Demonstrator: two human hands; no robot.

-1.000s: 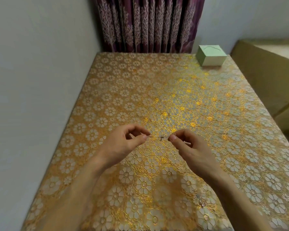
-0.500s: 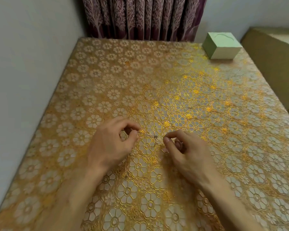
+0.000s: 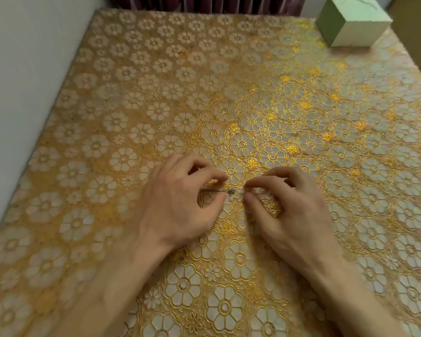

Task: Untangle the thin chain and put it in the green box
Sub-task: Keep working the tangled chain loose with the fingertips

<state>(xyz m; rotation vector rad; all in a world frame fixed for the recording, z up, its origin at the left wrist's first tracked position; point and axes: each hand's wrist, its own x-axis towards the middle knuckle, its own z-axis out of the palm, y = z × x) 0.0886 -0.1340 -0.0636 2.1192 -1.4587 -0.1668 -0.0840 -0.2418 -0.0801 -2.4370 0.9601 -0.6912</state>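
**Both hands pinch the thin chain above the near middle of the table**

A pale wall runs along the left edge of the scene, and the table stands right against it. The table is covered by a gold lace tablecloth patterned with round flowers. It shines brightest towards the centre and right.

The left hand reaches in from the near edge on a bare forearm, back upward. Its fingers are curled, and the thumb and forefinger close on the left part of the thin chain.

The chain is a short silvery length running nearly level from one hand to the other, low over the cloth. Whether it touches the cloth cannot be told. A small dark tangle sits in the gap between the two hands, with a tiny pale bead hanging just below it.

The right hand mirrors the left. Its fingers are curled, and the tips of thumb and forefinger nip the chain's right end just beside the tangle. The fingertips of the two hands are near each other but do not touch.

At the far right corner stands the green box, with its lid on and a thin curved line across the top. It is well apart from the hands and the chain. A strip of dark purple curtain shows along the far edge behind the table. Brown furniture stands to the right of the box.
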